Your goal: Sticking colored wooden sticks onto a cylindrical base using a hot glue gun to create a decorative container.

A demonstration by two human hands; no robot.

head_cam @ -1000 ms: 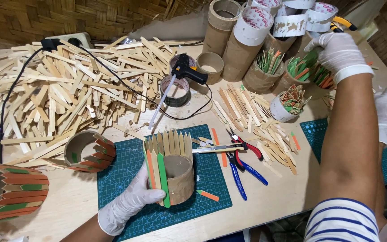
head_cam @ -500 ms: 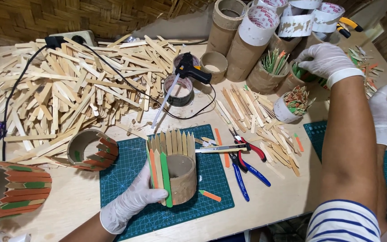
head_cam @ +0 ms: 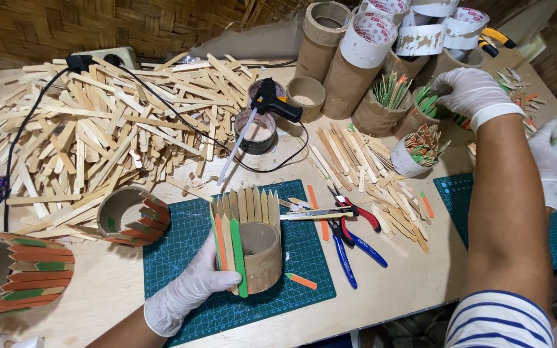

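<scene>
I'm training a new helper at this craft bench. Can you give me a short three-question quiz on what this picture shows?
1. True or false: the left hand grips the cardboard tube clad with sticks.
2. The right hand reaches into: A) a cup of green sticks, B) the pliers, C) the glue gun?
3. What colour is the cutting mat?

Key: 1 true; 2 A; 3 green.
</scene>
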